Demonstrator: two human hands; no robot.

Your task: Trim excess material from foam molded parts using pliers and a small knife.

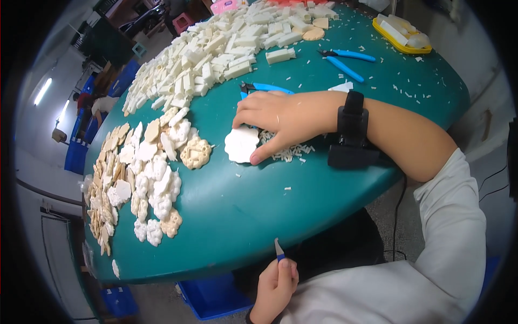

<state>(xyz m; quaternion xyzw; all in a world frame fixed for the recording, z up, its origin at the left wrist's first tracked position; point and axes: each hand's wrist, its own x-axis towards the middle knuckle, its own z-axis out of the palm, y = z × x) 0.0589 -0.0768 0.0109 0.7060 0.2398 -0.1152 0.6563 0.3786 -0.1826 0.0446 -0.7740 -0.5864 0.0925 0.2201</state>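
Clearly, the head view shows the right hand (286, 110) over the green surface (232, 216), palm down, its grip holding a white scalloped piece (241, 144) by the rim, thumb on the near side and fingers on the far side. Whether the piece touches the surface, I cannot tell. Just below the left edge of the hand lie short pale offcuts (291, 153), partly hidden under it. A black strapped device (353, 135) sits on the right wrist.

Nearer the body, the left hand (276, 286) is closed around a blue-handled tool (279, 251), its metal tip pointing up, close to the near edge of the surface; a black band (249, 316) circles the left wrist.

To the left of the white piece, well within the surface, a heap of cream and white scalloped pieces (162, 178) spreads toward the left edge, with a round tan piece (196, 153) at its right side. Beyond it stands a large pile of white rectangular tubes (216, 51). Blue-handled cutters (345, 67) lie open at the far right, a second pair (272, 88) lies partly behind the right hand, and a yellow tray (384, 36) holds pale items near the far edge.
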